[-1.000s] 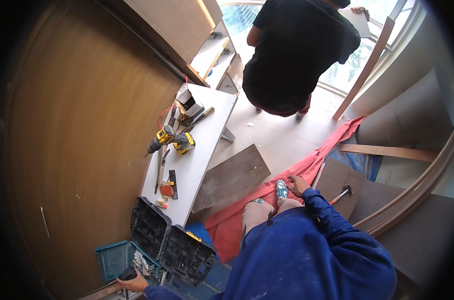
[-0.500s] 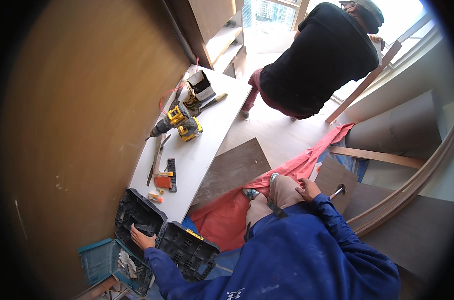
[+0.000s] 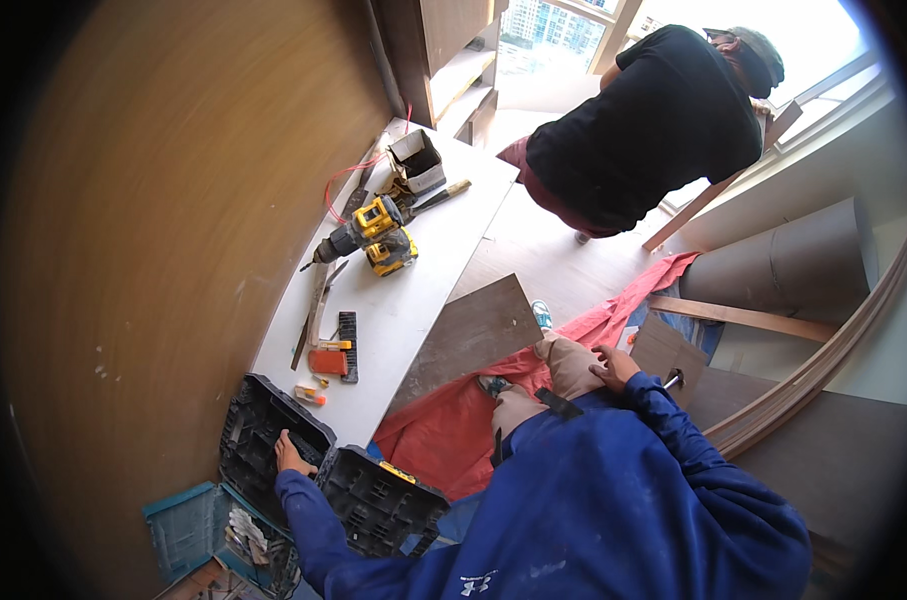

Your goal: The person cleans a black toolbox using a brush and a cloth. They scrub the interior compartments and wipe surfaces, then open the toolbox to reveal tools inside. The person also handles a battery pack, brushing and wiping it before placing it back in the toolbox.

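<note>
Your left hand (image 3: 291, 455) reaches into the open black tool case (image 3: 273, 440) at the white surface's (image 3: 413, 290) near end, its fingers hidden. Your right hand (image 3: 613, 366) rests fingers spread on your knee (image 3: 570, 362), beside the red sheet (image 3: 453, 430).

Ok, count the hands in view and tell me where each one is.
2 clearly: the left hand inside the open black tool case, the right hand resting on the knee. The other person's hands are hidden.

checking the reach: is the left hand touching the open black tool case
Touching. The head view shows the left hand pressed down inside the open black tool case.
</note>
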The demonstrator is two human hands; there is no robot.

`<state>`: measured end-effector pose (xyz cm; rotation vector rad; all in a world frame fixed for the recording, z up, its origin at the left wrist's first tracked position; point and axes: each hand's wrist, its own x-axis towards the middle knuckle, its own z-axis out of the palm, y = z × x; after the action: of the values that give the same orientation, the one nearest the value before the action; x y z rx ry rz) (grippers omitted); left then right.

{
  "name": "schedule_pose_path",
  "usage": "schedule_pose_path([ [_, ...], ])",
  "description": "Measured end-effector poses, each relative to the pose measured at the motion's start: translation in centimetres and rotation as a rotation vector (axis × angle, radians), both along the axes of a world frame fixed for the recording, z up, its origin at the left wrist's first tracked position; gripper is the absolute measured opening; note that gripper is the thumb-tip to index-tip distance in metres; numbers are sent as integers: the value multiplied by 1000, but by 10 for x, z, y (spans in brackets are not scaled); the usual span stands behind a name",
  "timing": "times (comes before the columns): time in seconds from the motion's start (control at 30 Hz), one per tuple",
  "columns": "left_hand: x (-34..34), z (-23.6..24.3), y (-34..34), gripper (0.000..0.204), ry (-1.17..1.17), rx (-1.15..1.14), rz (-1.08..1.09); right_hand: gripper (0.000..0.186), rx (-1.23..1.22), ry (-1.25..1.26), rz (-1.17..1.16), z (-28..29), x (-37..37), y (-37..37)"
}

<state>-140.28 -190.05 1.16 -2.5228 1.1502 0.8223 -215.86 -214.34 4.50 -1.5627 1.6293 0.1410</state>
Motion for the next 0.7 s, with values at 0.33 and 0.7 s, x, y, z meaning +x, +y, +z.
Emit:
schedule_pose_path([
  [0.33,-8,-17,-16,151,-93,193,64,58,0,-19,-111,9,-4,-21],
  [0.7,-22,5,-9,151,-172,118,152,59,-10,-26,-58,-8,-7,-40],
])
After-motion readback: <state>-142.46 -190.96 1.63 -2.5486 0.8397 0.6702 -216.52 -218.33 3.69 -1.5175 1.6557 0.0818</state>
